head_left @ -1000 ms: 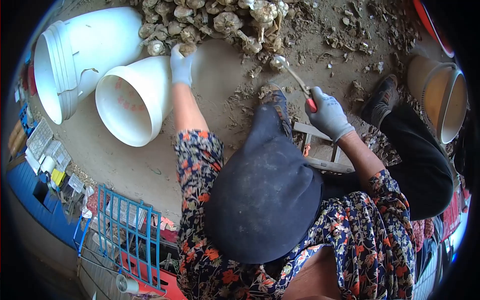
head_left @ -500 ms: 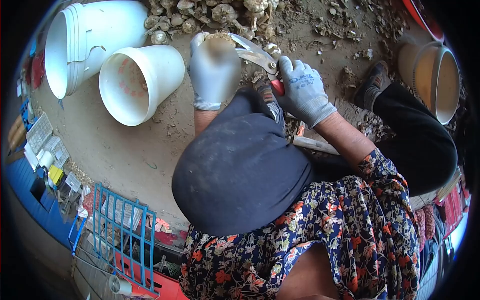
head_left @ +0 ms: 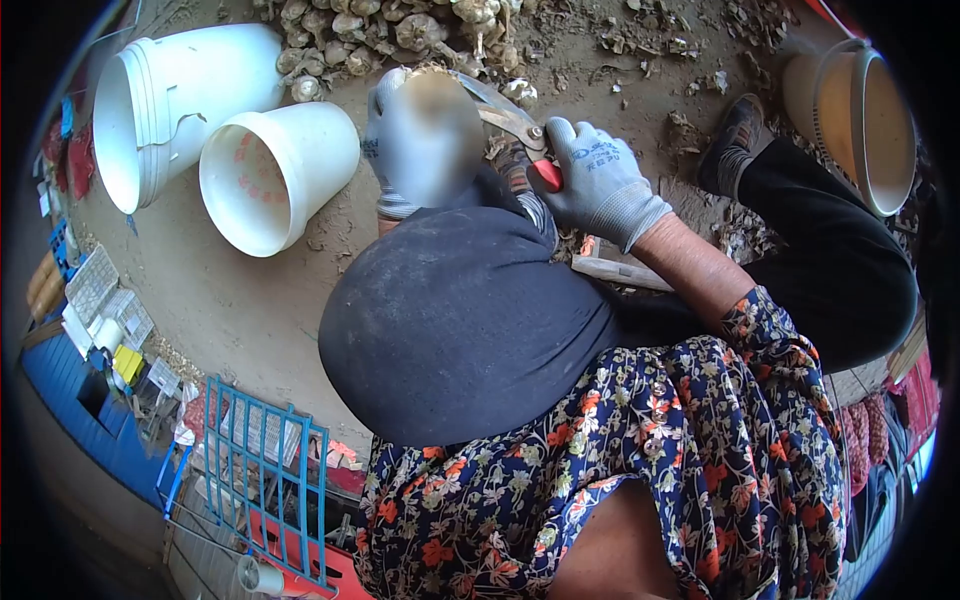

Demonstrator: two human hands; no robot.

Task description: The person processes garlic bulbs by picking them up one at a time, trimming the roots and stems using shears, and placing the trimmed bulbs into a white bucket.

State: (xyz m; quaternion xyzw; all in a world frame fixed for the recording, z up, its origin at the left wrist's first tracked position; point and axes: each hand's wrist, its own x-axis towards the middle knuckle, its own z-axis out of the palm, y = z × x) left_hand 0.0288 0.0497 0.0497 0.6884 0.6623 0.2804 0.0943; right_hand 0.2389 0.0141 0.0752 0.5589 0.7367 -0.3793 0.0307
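Note:
My left hand (head_left: 420, 155), in a grey-white work glove, is closed around a brownish garlic bulb (head_left: 434, 88); a blurred patch covers much of the glove and bulb. My right hand (head_left: 602, 182), gloved the same way, grips pruning shears (head_left: 518, 124) by their red handle. The shear blades point up and left, their tips right beside the bulb. Just beyond both hands lies a heap of garlic bulbs (head_left: 420, 32) on the dirt floor.
Two white buckets (head_left: 335, 150) (head_left: 225, 75) lie on their sides at the left. At the right stands a tan bucket (head_left: 835, 110). Dry garlic scraps (head_left: 650, 40) litter the ground. A wooden handle (head_left: 620, 272) lies beside my legs, and a blue metal rack (head_left: 265, 470) is at lower left.
The view has shifted slightly. Both hands keep their hold, and the shears stay beside the bulb, their blades at nearly the same angle.

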